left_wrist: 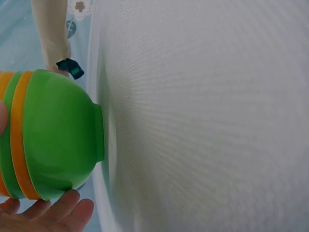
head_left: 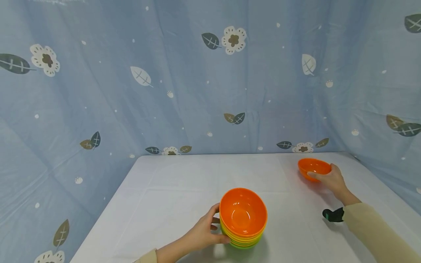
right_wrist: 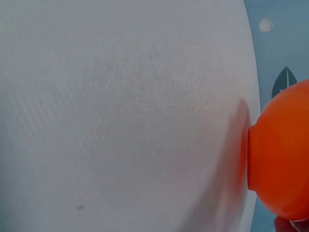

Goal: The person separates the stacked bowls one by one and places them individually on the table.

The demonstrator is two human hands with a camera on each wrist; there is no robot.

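1 glossy orange round bowl: narrow-footed, far right of the white table — right hand grasping its rim
Stack of glossy orange-yellow-green round bowls: near centre — left hand gripping its side

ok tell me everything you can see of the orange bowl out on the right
The orange bowl is round, glossy and plain, plastic by its look, with a short, narrower foot under its curved wall. It is roughly upright, mouth up, and nothing shows inside it. The right hand grips its near right side. It is at the far right part of the white table; whether the foot touches the cloth, I can't tell.
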